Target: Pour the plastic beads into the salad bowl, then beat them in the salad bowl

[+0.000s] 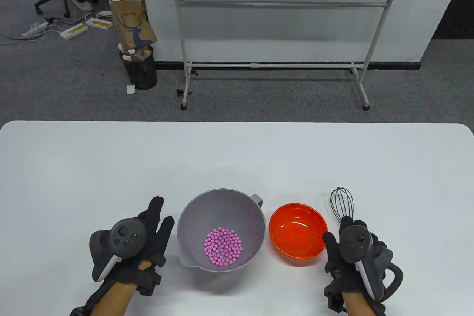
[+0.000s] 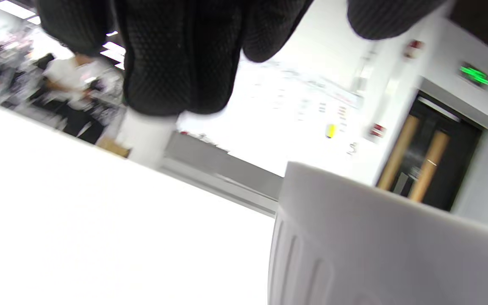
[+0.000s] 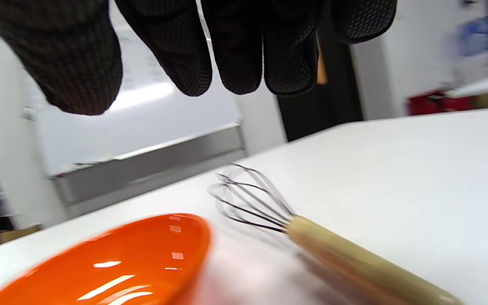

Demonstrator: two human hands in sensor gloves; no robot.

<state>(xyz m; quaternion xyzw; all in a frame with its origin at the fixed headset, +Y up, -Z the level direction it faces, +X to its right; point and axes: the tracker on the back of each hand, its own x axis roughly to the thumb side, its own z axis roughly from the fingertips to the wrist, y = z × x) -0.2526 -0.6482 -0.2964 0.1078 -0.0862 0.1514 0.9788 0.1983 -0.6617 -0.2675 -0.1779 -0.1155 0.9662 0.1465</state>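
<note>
A grey salad bowl (image 1: 192, 216) with a spout and handle stands near the table's front edge, with several pink plastic beads (image 1: 222, 246) pooled in its bottom. Its ribbed outer wall (image 2: 375, 250) fills the lower right of the left wrist view. To its right sits an orange bowl (image 1: 298, 234) (image 3: 112, 267) with nothing in it. A wire whisk (image 1: 341, 205) with a wooden handle (image 3: 354, 262) lies on the table right of the orange bowl. My left hand (image 1: 155, 219) lies left of the grey bowl, fingers straight. My right hand (image 1: 346, 227) hovers over the whisk handle, fingers (image 3: 244, 55) extended and holding nothing.
The white table (image 1: 237, 156) stretches far beyond the bowls. Past its far edge are grey carpet, a whiteboard stand (image 1: 274, 64), a black waste bin (image 1: 140, 68) with a paper bag, and power strips on the floor.
</note>
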